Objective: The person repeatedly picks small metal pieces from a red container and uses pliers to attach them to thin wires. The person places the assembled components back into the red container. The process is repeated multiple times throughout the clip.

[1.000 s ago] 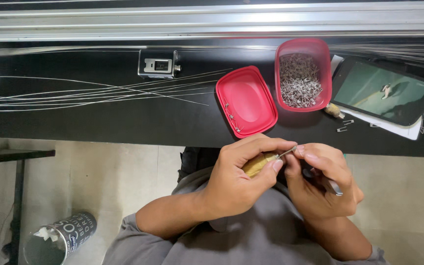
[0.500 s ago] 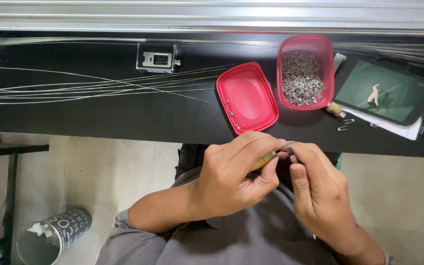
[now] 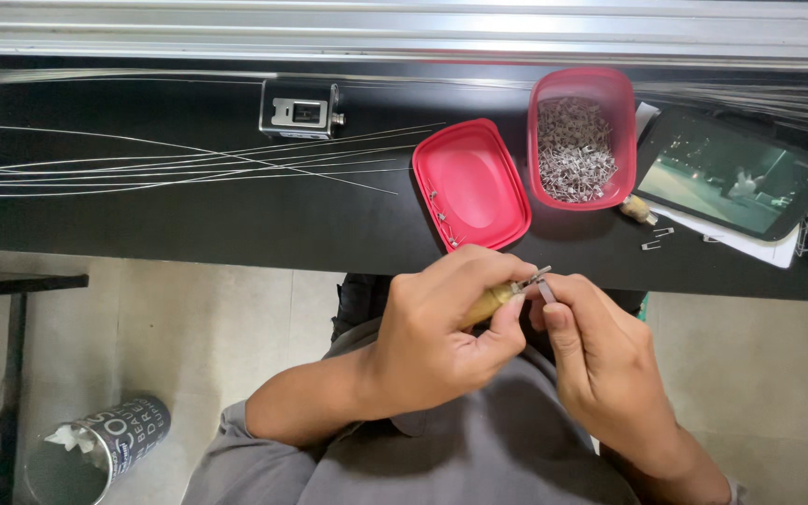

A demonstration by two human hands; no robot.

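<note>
Right now we have both hands raised just in front of the near edge of the black tabletop (image 3: 236, 215), close to our chest. Our left hand (image 3: 441, 341) is closed around a small tool with a rounded yellowish wooden handle (image 3: 488, 301), whose thin metal tip pokes out past the thumb. Our right hand (image 3: 600, 360) is pinched narrow, thumb and forefinger closed on a tiny grey metal clip (image 3: 546, 291) that sits right at the tool's tip, touching it or nearly so; we cannot tell which.

We judge the clip to be very light, stiff and smooth, so it would slip or spring away under a loose pinch; holding it by its flat sides, close to the fingertips, looks safest. The handle seems light too, hard and easy to grip, best wrapped in the palm with the thumb braced near the metal end.

On the tabletop, well apart from our hands, stands an oval red plastic tub (image 3: 580, 136) full of the same small metal clips, with its red plastic lid (image 3: 471, 182) lying just beside it and carrying a few more. Long thin silvery wires (image 3: 170, 164) fan out to the left near a small square metal fixture (image 3: 299, 110). A dark tablet with a lit screen (image 3: 736, 173) lies to the right.
</note>
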